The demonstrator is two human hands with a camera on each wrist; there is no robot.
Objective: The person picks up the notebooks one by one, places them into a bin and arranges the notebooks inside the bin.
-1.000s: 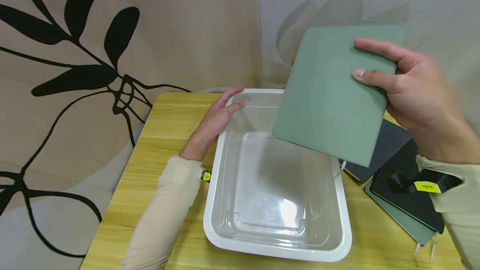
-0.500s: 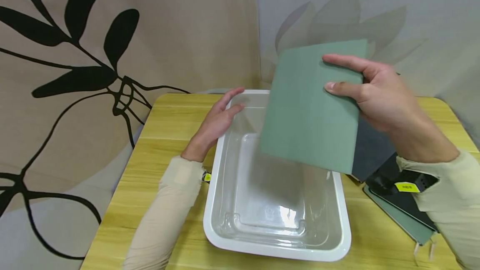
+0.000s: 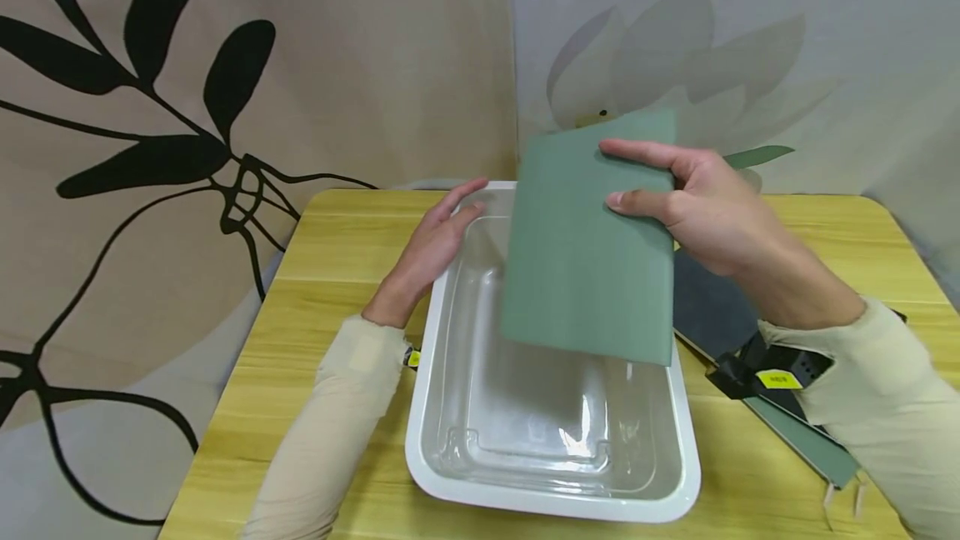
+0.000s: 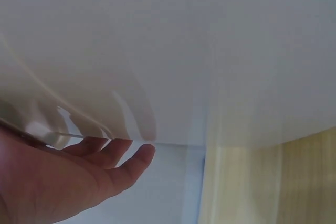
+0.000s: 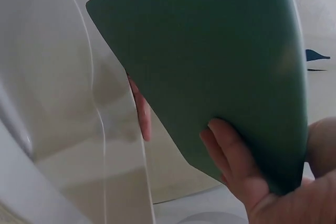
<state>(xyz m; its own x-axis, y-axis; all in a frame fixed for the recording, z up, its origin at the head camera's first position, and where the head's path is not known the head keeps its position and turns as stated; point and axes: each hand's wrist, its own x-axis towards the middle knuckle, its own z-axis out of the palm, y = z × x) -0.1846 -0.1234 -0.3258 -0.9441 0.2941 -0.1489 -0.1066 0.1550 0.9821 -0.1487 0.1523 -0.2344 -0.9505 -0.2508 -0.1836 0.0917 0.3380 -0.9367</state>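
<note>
My right hand (image 3: 708, 215) holds a green notebook (image 3: 585, 273) tilted above the white plastic tub (image 3: 555, 507). Its thumb and index finger lie on the near cover, and the other fingers reach behind, as the right wrist view shows on the notebook's (image 5: 210, 51) far side. My left hand (image 3: 427, 252) grips the tub's left rim near the far corner. The left wrist view shows several fingers (image 4: 131, 166) against the tub's outer wall (image 4: 131, 51). What shows of the tub's inside is bare; the notebook hides part of it.
Right of the tub, a dark notebook (image 3: 708, 302) and another green notebook (image 3: 813, 444) lie on the wooden table (image 3: 810, 240), partly covered by my right forearm. Ribbon markers (image 3: 828, 494) hang from that pile. A fabric backdrop (image 3: 375, 65) with leaf prints stands behind the table.
My right hand has carried the green notebook left and down, from above the tub's right side to more squarely over it. The left hand and tub have barely moved.
</note>
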